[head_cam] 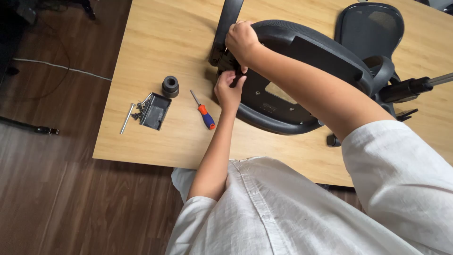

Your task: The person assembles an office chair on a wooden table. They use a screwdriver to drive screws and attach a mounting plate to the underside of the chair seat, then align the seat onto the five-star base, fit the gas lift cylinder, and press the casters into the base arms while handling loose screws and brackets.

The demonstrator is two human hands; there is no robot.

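Screwdriver [203, 111] between tray [155, 111] and chair seat [278, 101]

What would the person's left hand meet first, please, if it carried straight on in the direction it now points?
The left hand points up the picture, away from the body. Its fingers already touch the black armrest bracket at the chair seat's edge; just beyond sits the right hand. Depth is unclear.

Wooden table [155, 42] bears chair seat [283, 101], screwdriver [204, 112], tray [155, 111].

Head camera, steeply down, close above table [155, 42]
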